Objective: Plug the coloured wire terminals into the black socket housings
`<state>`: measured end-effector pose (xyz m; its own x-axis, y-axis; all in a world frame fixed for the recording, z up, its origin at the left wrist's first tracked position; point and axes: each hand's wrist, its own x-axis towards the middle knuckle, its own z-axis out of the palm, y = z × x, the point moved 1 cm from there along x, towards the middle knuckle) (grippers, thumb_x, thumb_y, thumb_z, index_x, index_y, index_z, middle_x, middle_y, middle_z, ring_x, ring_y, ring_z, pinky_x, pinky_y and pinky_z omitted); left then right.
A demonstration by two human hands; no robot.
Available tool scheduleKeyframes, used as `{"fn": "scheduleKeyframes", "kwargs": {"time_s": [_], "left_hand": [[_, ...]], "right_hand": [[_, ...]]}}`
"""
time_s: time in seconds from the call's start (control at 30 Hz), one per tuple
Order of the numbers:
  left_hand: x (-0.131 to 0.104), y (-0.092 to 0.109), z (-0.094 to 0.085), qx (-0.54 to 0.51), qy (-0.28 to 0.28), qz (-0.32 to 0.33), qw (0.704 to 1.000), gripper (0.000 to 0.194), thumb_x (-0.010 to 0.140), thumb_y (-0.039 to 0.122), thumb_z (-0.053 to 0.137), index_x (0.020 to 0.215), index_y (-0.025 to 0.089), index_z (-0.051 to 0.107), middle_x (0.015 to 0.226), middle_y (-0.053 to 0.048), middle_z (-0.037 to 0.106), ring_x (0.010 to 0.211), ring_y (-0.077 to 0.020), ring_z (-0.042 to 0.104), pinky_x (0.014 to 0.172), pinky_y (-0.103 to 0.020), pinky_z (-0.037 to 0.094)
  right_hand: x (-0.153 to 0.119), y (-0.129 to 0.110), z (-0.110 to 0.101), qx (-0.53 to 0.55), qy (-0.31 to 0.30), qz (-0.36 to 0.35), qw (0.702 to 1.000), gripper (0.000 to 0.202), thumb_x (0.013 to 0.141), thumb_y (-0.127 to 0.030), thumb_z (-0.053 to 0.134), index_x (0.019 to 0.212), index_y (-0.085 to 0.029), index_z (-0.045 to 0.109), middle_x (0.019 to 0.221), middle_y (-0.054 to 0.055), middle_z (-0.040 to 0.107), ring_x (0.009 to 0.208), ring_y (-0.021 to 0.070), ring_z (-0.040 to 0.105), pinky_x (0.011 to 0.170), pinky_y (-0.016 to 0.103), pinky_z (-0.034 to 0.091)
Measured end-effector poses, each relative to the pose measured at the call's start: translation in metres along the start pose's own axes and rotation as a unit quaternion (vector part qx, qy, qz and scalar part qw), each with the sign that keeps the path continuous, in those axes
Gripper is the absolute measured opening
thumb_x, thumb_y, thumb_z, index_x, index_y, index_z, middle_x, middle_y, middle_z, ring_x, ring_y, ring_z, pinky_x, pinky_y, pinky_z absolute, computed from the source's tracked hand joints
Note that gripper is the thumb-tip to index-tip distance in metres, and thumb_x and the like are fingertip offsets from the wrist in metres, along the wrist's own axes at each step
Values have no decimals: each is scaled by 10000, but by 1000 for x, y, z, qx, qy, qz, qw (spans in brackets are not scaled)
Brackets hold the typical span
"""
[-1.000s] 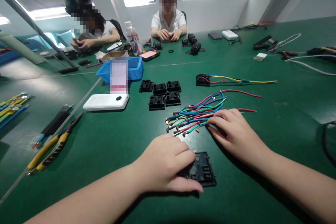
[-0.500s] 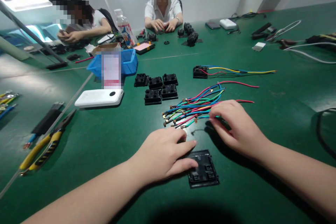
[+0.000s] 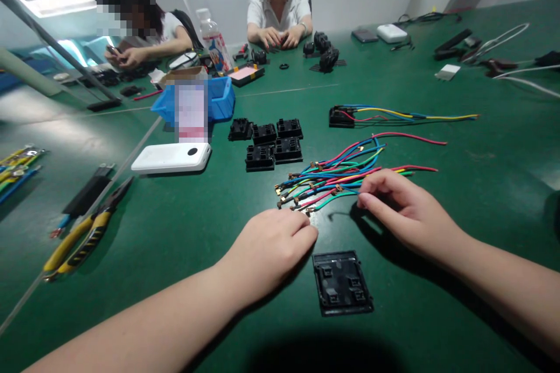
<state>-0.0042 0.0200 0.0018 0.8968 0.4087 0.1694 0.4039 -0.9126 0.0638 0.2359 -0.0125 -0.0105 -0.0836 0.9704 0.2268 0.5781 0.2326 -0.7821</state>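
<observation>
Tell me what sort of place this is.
Probably an electronics assembly workshop: cut, coloured wires with metal ends lie beside black plastic housings on a long green table, with pliers nearby and two co-workers seated across it.

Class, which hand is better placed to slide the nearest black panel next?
Probably the left hand: it lies closer to the black panel, while the right hand pinches a wire.
</observation>
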Motion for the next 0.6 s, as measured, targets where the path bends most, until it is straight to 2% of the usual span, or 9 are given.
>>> {"fn": "scheduleKeyframes", "kwargs": {"time_s": [0.13,0.2,0.27,0.33,0.4,0.47,0.5,0.53,0.6], "left_hand": [[1,1,2,41,44,24,998,254,970,174,378,953,155,631,798,-46,652,684,-178,562,610,-293,439],[3,1,-4,66,61,50,995,242,965,154,385,940,148,626,777,-42,641,678,-173,553,606,-291,435],[2,-2,-18,114,48,111,986,212,952,138,417,902,143,623,750,-37,627,677,-169,553,602,-285,425],[-7,-15,-39,141,38,130,981,191,941,120,442,883,146,622,725,-23,614,652,-156,540,601,-280,407],[-29,-41,-65,181,64,38,981,176,928,118,460,925,154,632,805,-48,644,714,-162,561,646,-281,410],[-67,-79,-88,167,151,-121,967,118,902,236,555,947,197,657,887,-31,656,780,-165,573,683,-272,419],[-89,-101,-97,137,197,-230,943,117,877,275,601,953,214,665,894,3,648,768,-143,564,692,-255,419],[-113,-123,-103,104,246,-338,902,129,858,298,632,961,231,670,868,45,626,745,-115,546,703,-235,414],[-158,-161,-109,106,308,-418,848,143,889,301,591,926,181,659,754,54,553,688,-101,506,704,-241,418]], "right_hand": [[0,1,1,16,-15,3,1000,82,912,-296,527,882,-222,537,781,3,586,703,147,585,663,280,479],[0,1,1,23,-16,4,1000,106,914,-317,522,873,-220,534,770,4,587,700,155,584,661,291,479],[0,2,1,35,-9,6,999,132,920,-343,510,876,-220,529,752,4,589,684,160,584,649,298,478],[1,2,1,42,-6,7,999,157,922,-371,504,887,-220,528,741,6,593,672,163,586,644,304,478],[0,2,0,36,-8,4,999,173,919,-390,506,892,-221,533,743,9,597,676,167,586,649,309,478],[0,1,0,22,-12,0,1000,174,913,-395,511,887,-225,539,748,9,598,683,168,583,650,310,474],[0,1,0,17,-15,-2,1000,171,911,-394,511,884,-227,540,751,9,600,687,169,583,650,310,473],[0,1,0,13,-18,-4,1000,169,910,-391,510,880,-228,540,751,9,601,687,169,583,647,309,472],[-1,0,1,10,-26,-9,1000,168,909,-387,507,872,-227,539,750,9,602,684,170,585,641,309,471]]}}
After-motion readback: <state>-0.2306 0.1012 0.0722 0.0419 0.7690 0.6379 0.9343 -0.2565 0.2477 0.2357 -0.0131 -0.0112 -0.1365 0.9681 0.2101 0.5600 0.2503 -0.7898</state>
